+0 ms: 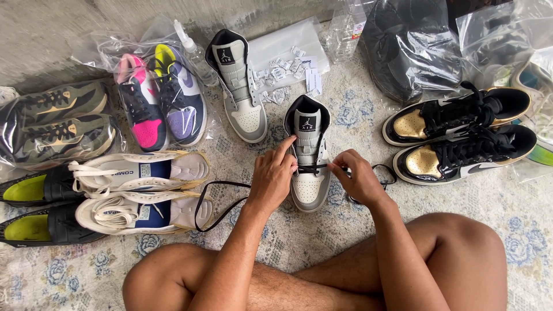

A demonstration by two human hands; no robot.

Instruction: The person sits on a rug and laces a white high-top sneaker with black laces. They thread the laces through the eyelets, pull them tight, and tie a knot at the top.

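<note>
Cross-legged on the carpet (345,230), knees up at the near edge. Landmark: the grey-and-white high-top (310,155) standing straight ahead of me, toe toward me.

Left hand (272,177) rests on the left flank of the high-top, forefinger up along the eyelets, fingers closed on the black lace (222,201); its long free end loops out left of the shoe across the carpet. Right hand (358,177) just right of the high-top, fingers pinched shut on the other lace end; a short loop trails further right.

Progress, as I judge it: one bar of lace crosses the lowest eyelets, nothing threaded above. Upper rows bare, so lacing has barely begun. The matching high-top (242,92) beyond and to the left shows no lace at all.

Room: bare carpet on both sides of the landmark shoe, enough to draw lace sideways. Further left, the cream sneakers (141,193) lie close to the lace loop, a snag risk. Right, the black-and-gold pair (464,138) sits well apart. Beyond, small white packets (282,75) and bagged shoes (161,98) crowd the far edge
</note>
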